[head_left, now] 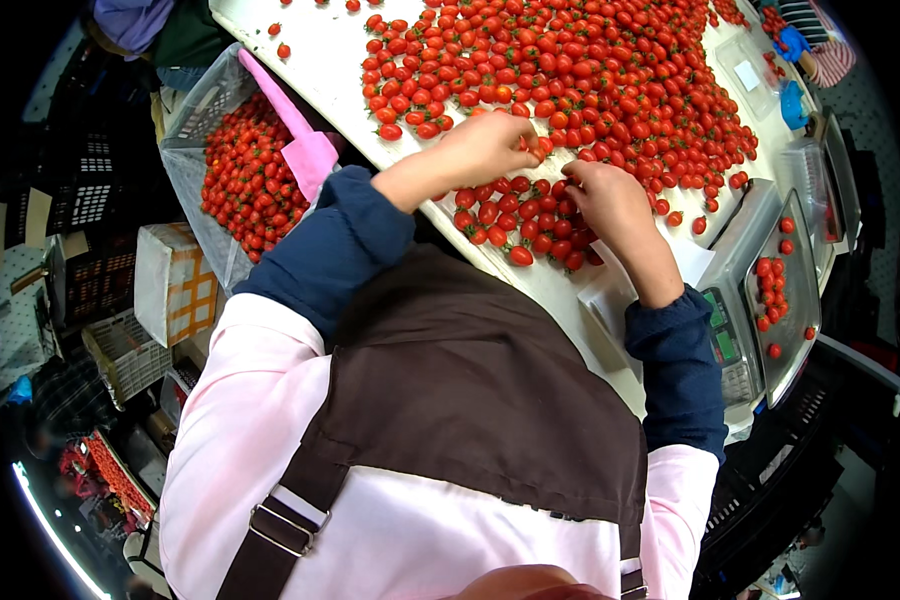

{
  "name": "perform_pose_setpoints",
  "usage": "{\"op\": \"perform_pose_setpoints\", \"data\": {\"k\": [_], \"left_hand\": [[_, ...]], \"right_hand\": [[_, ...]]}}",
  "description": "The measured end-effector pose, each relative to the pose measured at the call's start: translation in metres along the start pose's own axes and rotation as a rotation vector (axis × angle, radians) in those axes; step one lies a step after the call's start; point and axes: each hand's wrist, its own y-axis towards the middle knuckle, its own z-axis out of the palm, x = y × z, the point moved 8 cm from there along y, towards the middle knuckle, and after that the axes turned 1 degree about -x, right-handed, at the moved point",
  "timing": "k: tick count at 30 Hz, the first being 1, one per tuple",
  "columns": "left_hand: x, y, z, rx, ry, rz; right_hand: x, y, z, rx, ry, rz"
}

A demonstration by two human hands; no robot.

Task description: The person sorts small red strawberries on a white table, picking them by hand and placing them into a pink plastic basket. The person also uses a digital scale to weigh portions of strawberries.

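Small red cherry tomatoes [592,75], many with green calyxes, lie spread over a white table [330,82]. A smaller group of tomatoes [525,217] lies near the table's front edge. My left hand [495,146] is above the table between the two groups, its fingertips at a tomato [544,146]; whether it grips the tomato is unclear. At the right of the smaller group is my right hand [604,195], its fingers bent over the tomatoes there. What lies under its fingertips is hidden.
Left of the table stands a lined crate [187,150] of tomatoes with a pink scoop [307,154]. At right are a weighing scale [735,300] with tomatoes on its metal pan [791,300], and a clear plastic container [750,75]. A co-worker's blue-gloved hand [793,43] is at upper right.
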Motion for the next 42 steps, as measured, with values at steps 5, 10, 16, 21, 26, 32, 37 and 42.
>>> {"op": "perform_pose_setpoints", "data": {"k": [5,10,16,21,26,32,37,42], "left_hand": [[0.019,-0.037,-0.028,-0.038,-1.146,-0.224],[0.049,-0.044,-0.024,-0.092,-1.046,-0.319],[0.024,-0.033,-0.027,-0.146,0.051,-0.087],[0.013,-0.024,-0.001,0.028,0.49,-0.021],[0.007,-0.019,-0.008,0.019,0.358,0.005],[0.021,-0.048,-0.039,-0.032,-0.989,-0.215],[0.033,-0.052,-0.026,0.023,-0.855,-0.257],[-0.004,-0.048,-0.005,-0.061,0.353,0.079]], "right_hand": [[0.006,0.009,0.016,0.199,-0.167,0.006],[-0.014,0.011,0.006,0.156,0.355,0.196],[-0.014,-0.009,-0.021,0.074,1.579,0.349],[-0.01,-0.007,-0.025,0.036,1.447,0.444],[-0.004,0.012,-0.004,-0.071,0.355,0.084],[0.021,0.02,0.024,0.151,-0.014,0.021],[0.018,0.026,0.018,0.029,0.174,0.04],[-0.024,0.018,0.005,-0.076,0.966,0.505]]}}
